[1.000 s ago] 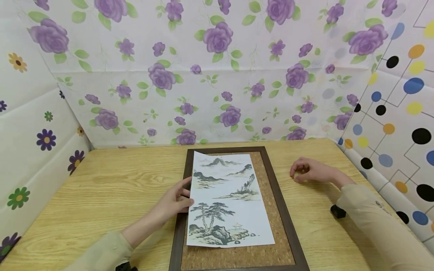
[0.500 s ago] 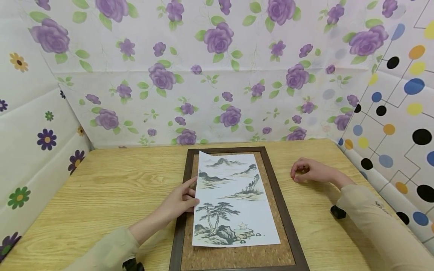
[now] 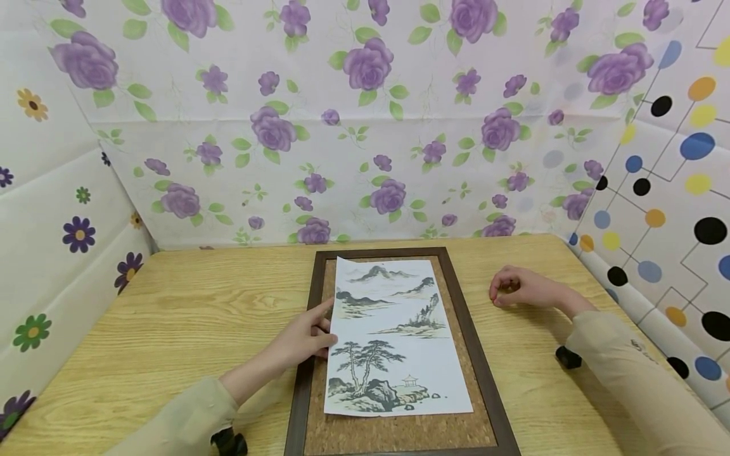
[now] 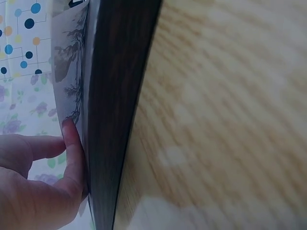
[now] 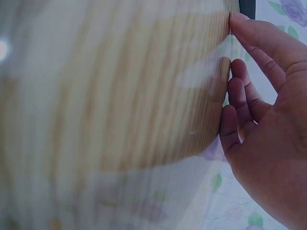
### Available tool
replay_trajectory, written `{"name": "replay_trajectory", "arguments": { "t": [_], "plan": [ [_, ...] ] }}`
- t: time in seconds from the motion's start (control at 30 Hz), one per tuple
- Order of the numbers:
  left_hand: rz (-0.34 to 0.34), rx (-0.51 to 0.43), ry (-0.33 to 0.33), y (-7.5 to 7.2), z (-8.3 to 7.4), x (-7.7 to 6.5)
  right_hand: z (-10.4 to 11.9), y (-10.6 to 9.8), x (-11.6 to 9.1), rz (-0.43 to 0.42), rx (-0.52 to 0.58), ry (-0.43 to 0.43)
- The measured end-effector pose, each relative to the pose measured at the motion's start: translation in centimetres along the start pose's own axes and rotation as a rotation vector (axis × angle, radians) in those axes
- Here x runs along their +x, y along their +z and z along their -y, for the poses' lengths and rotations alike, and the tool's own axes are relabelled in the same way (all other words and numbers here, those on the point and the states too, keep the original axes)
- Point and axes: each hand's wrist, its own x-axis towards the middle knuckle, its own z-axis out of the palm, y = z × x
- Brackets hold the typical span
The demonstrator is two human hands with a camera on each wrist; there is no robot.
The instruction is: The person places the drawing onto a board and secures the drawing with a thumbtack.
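A paper print of a landscape painting [image 3: 393, 361], with mountains, pine trees and a small pavilion, lies over a cork board [image 3: 399, 434] in a dark brown frame [image 3: 483, 354]. Its top left corner curls up. At the sheet's left edge, my left hand [image 3: 305, 335] pinches the paper, thumb on top and other fingers partly hidden beneath. The left wrist view shows this thumb and finger at the edge of the print [image 4: 67, 57], close beside the frame's side. To the right of the board, my right hand [image 3: 525, 288] rests on the table, fingers loosely curled, with nothing visible in them.
The board lies on a light wood-grain table [image 3: 188, 316]. A white cloth with purple roses [image 3: 365, 145] hangs behind it. Patterned walls stand close at both sides, the dotted one [image 3: 656, 221] near my right arm.
My left hand has slid the print a little to the right over the cork, mostly in the first half second. The board and my right hand have stayed nearly in place.
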Motion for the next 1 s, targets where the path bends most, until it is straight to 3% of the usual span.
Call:
{"name": "replay_trajectory", "arguments": {
  "t": [0.33, 0.6, 1.0],
  "plan": [
    [0.014, 0.032, -0.021, -0.08, -0.03, 0.31, -0.19, -0.04, 0.0, 0.0, -0.003, -0.024],
    [0.022, 0.037, -0.04, -0.02, -0.3, 0.34, 0.08, -0.02, -0.02, 0.005, 0.011, 0.016],
    [0.038, 0.062, -0.019, -0.23, -0.33, 0.04, 0.36, 0.04, 0.0, 0.004, 0.007, 0.026]
  ]
}}
